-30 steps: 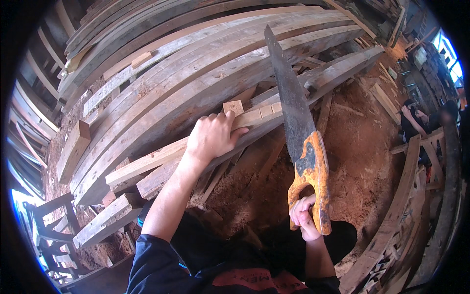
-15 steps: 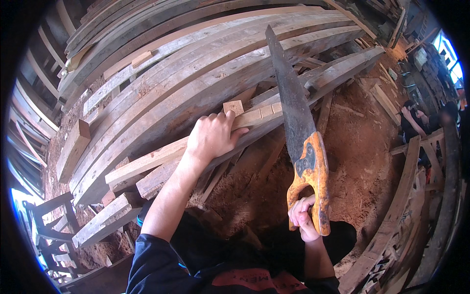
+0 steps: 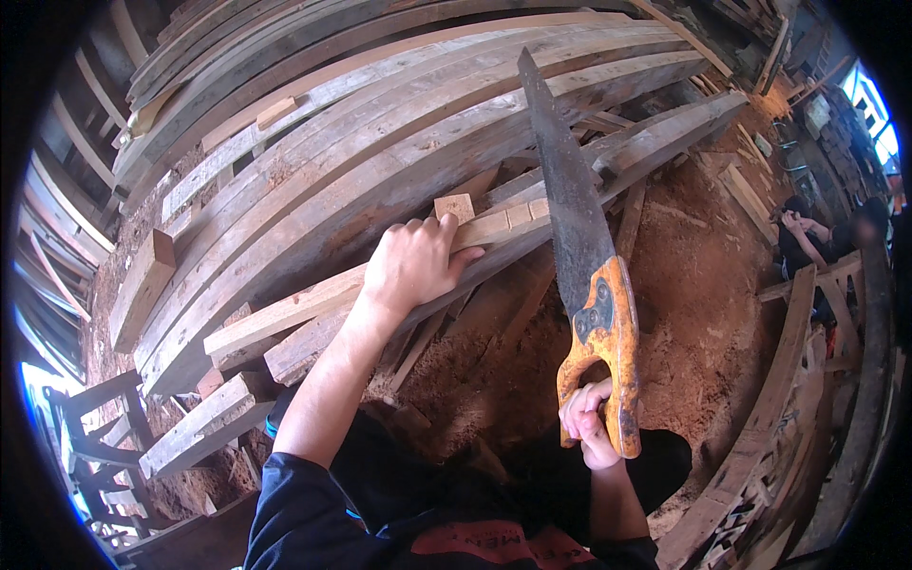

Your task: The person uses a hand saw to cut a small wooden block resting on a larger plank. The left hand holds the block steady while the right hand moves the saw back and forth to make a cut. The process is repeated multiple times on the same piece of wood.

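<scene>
Pointing away, long axis leaning left, a handsaw (image 3: 579, 237) gripped by right hand (image 3: 591, 426), left hand (image 3: 410, 262) clasping a wooden strip (image 3: 496, 227).

We see a powdery reddish-brown floor (image 3: 679, 285), with straight brown wooden boards (image 3: 748, 201) lying on it. At our far right, a bright bluish-white paned window (image 3: 869, 106) lets in daylight. At our far left, a dark slatted wooden frame (image 3: 109, 460) stands against white glare (image 3: 40, 388).
</scene>
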`<move>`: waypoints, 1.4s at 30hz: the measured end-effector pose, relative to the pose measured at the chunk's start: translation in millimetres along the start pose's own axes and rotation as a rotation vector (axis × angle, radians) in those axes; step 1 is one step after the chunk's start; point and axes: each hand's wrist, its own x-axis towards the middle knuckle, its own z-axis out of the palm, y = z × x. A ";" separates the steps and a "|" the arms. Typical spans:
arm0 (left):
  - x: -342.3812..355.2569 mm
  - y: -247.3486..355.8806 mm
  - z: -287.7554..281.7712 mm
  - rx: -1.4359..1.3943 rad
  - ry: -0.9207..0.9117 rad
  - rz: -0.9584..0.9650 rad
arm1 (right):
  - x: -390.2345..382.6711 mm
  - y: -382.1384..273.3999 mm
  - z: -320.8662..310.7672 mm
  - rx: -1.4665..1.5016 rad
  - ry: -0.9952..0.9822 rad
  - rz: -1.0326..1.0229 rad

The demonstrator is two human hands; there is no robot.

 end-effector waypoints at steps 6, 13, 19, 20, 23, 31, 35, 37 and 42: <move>-1.2 -3.1 5.2 -0.007 0.037 0.029 | -2.6 7.4 -2.8 0.119 0.016 -0.012; -2.5 -4.3 7.7 -0.013 0.073 0.037 | -3.0 1.5 10.3 0.155 -0.021 -0.058; -2.7 -4.3 4.8 -0.018 0.027 0.019 | 0.0 4.2 14.0 0.157 -0.091 -0.010; -2.8 -4.4 4.8 -0.020 0.036 0.024 | 0.1 4.9 14.9 0.171 -0.092 0.021; -3.0 -5.3 6.1 -0.022 0.053 0.036 | 4.1 4.2 19.1 0.172 -0.099 0.043; -2.1 -4.9 3.5 -0.012 0.038 0.053 | 3.0 3.5 18.0 0.144 -0.117 0.045; -2.3 -6.0 3.0 -0.008 0.011 0.041 | 4.1 -0.2 21.2 0.165 -0.127 0.075; -1.9 -5.5 3.7 -0.004 0.011 0.044 | 3.8 -0.1 21.7 0.147 -0.120 0.062; -2.2 -5.6 5.3 -0.004 0.036 0.048 | 2.4 0.6 29.8 0.198 -0.018 0.040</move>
